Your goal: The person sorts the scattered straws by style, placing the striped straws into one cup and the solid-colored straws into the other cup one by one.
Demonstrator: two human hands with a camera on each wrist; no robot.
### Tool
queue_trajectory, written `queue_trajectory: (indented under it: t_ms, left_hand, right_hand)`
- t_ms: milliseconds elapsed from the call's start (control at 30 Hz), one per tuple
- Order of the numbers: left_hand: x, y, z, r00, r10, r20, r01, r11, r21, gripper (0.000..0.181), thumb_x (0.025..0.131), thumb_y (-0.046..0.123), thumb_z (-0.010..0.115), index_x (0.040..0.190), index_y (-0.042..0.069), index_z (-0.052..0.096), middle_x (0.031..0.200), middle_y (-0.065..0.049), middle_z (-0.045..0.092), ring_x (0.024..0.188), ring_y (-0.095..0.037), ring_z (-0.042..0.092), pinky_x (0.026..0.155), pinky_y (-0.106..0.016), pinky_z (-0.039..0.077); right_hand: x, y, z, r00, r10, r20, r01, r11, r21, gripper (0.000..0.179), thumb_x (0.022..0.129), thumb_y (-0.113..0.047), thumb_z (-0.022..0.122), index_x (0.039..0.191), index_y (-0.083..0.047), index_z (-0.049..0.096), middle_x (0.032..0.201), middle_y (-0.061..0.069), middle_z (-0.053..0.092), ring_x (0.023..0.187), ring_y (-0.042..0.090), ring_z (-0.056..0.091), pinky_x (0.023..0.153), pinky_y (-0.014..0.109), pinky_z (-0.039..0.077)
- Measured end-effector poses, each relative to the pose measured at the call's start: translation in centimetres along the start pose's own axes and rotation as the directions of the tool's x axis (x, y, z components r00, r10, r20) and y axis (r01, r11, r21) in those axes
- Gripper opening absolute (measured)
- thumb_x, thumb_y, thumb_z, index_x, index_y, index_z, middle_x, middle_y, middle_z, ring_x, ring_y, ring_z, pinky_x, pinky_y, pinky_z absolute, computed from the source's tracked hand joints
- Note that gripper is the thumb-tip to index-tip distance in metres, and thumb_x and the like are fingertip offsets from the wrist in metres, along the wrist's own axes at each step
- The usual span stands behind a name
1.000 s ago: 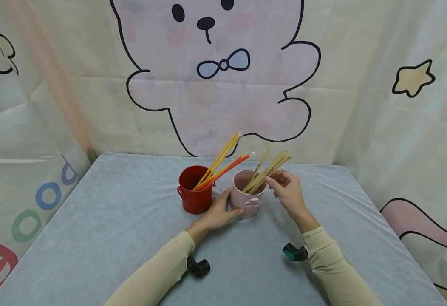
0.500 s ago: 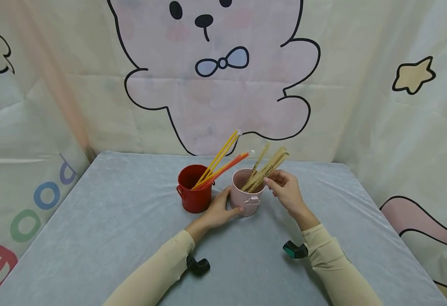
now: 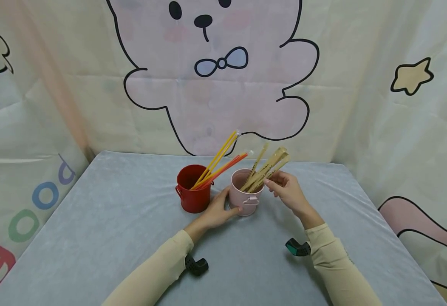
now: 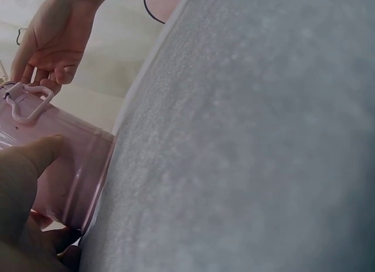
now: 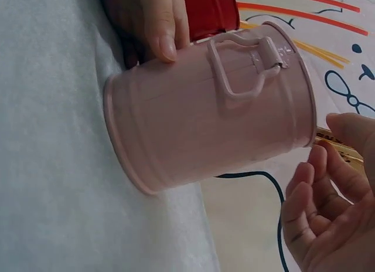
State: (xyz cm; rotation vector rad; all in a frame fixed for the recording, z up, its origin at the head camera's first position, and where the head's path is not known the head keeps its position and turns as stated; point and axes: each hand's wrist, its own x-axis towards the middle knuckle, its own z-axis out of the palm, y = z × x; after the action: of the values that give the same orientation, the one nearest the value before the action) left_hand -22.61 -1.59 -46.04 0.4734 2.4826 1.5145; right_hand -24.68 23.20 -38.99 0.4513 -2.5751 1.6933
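Note:
In the head view my left hand (image 3: 216, 211) holds the pink bucket (image 3: 246, 203) low on its left side, thumb across its front. The right wrist view shows that thumb on the bucket wall. At the right rim, my right hand (image 3: 287, 191) pinches a thin yellowish stick with dark print (image 5: 345, 150) between thumb and index finger; the other fingers are curled. Several similar printed sticks (image 3: 271, 163) lean to the right out of the pink bucket, their lower ends inside it. The bucket stands upright on the cloth, its small handle (image 4: 29, 108) hanging down.
Close to the left of the pink bucket stands a red bucket (image 3: 194, 200), holding thin yellow sticks (image 3: 223, 148) and orange sticks (image 3: 231, 163) with clear tips. A grey-blue cloth (image 3: 93, 238) covers the table. Behind it hangs a printed curtain (image 3: 223, 106).
One printed stick by my right hand now stands slightly apart from the bundle, and the right wrist has shifted a little to the right. The left hand keeps its hold on the pink bucket.

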Motion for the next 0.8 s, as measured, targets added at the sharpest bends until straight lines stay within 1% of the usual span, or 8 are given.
queue_trajectory:
  t_ms: [133, 267, 367, 467, 533, 633, 700, 800]
  left_hand:
    - [0.0, -0.1, 0.1, 1.000, 0.021, -0.004, -0.021, 1.000, 0.012, 0.080, 0.093, 0.037, 0.071, 0.158, 0.019, 0.028, 0.164, -0.006, 0.035, 0.155, -0.026, 0.029, 0.126, -0.054, 0.025]
    - [0.1, 0.0, 0.3, 0.999, 0.036, 0.000, -0.036, 0.999, 0.027, 0.081, 0.094, 0.038, 0.069, 0.160, 0.019, 0.026, 0.165, -0.006, 0.032, 0.155, -0.026, 0.028, 0.126, -0.052, 0.025]
    - [0.1, 0.2, 0.4, 1.000, 0.021, 0.003, -0.022, 0.999, 0.030, 0.085, 0.094, 0.040, 0.069, 0.162, 0.019, 0.022, 0.167, -0.006, 0.029, 0.156, -0.026, 0.025, 0.126, -0.053, 0.025]
    - [0.0, 0.4, 0.3, 1.000, -0.004, 0.005, 0.004, 0.999, 0.037, 0.088, 0.094, 0.041, 0.068, 0.163, 0.017, 0.019, 0.168, -0.007, 0.027, 0.157, -0.026, 0.024, 0.126, -0.054, 0.025]
    - [-0.3, 0.5, 0.1, 1.000, -0.011, 0.008, 0.010, 0.999, 0.045, 0.088, 0.095, 0.040, 0.068, 0.162, 0.013, 0.019, 0.168, -0.008, 0.026, 0.157, -0.028, 0.024, 0.126, -0.053, 0.025]
    - [-1.0, 0.7, -0.2, 1.000, -0.030, 0.006, 0.029, 0.997, 0.070, 0.088, 0.095, 0.040, 0.068, 0.162, 0.009, 0.019, 0.168, -0.010, 0.026, 0.157, -0.029, 0.024, 0.126, -0.053, 0.025]
    - [-1.5, 0.7, -0.4, 1.000, -0.024, -0.005, 0.024, 0.996, 0.090, 0.087, 0.095, 0.040, 0.067, 0.161, 0.007, 0.021, 0.167, -0.012, 0.029, 0.156, -0.030, 0.026, 0.125, -0.053, 0.026]
    - [-2.3, 0.6, -0.8, 1.000, -0.006, -0.022, 0.009, 0.993, 0.115, 0.085, 0.095, 0.040, 0.068, 0.160, 0.007, 0.025, 0.164, -0.013, 0.034, 0.154, -0.031, 0.031, 0.124, -0.053, 0.028]
  right_hand:
    - [0.0, -0.2, -0.6, 0.998, 0.019, 0.061, -0.015, 0.998, -0.060, 0.029, 0.101, -0.020, 0.062, 0.109, 0.008, 0.064, 0.078, -0.003, 0.061, 0.067, 0.010, 0.056, 0.059, 0.025, 0.052]
    - [-0.1, -0.4, -1.5, 0.993, 0.020, 0.112, -0.008, 0.995, -0.104, 0.031, 0.103, -0.021, 0.059, 0.114, 0.008, 0.064, 0.089, 0.003, 0.065, 0.074, 0.011, 0.060, 0.063, 0.025, 0.053]
    - [-0.1, -0.5, -2.2, 0.989, 0.018, 0.145, 0.002, 0.990, -0.140, 0.031, 0.103, -0.022, 0.058, 0.116, 0.006, 0.064, 0.099, 0.010, 0.068, 0.081, 0.014, 0.064, 0.066, 0.026, 0.055]
    - [-0.2, -0.7, -2.8, 0.984, 0.023, 0.179, 0.010, 0.984, -0.179, 0.030, 0.103, -0.023, 0.058, 0.116, 0.003, 0.066, 0.103, 0.014, 0.069, 0.085, 0.018, 0.066, 0.071, 0.028, 0.056]
    - [-0.4, -0.8, -3.0, 0.980, 0.027, 0.198, 0.013, 0.980, -0.201, 0.029, 0.103, -0.024, 0.059, 0.115, 0.002, 0.067, 0.104, 0.015, 0.069, 0.086, 0.019, 0.067, 0.073, 0.028, 0.056]
    - [-0.5, -0.9, -3.2, 0.975, 0.024, 0.222, 0.023, 0.978, -0.207, 0.027, 0.103, -0.023, 0.059, 0.114, 0.001, 0.067, 0.104, 0.015, 0.069, 0.088, 0.021, 0.067, 0.077, 0.029, 0.056]
    - [-0.6, -0.9, -3.2, 0.971, 0.018, 0.238, 0.034, 0.977, -0.212, 0.026, 0.103, -0.022, 0.059, 0.113, 0.001, 0.068, 0.106, 0.015, 0.069, 0.088, 0.019, 0.067, 0.079, 0.028, 0.055]
    - [-0.8, -0.8, -3.3, 0.968, 0.005, 0.253, 0.055, 0.972, -0.229, 0.025, 0.104, -0.021, 0.058, 0.112, 0.000, 0.068, 0.104, 0.013, 0.069, 0.086, 0.015, 0.066, 0.082, 0.029, 0.054]
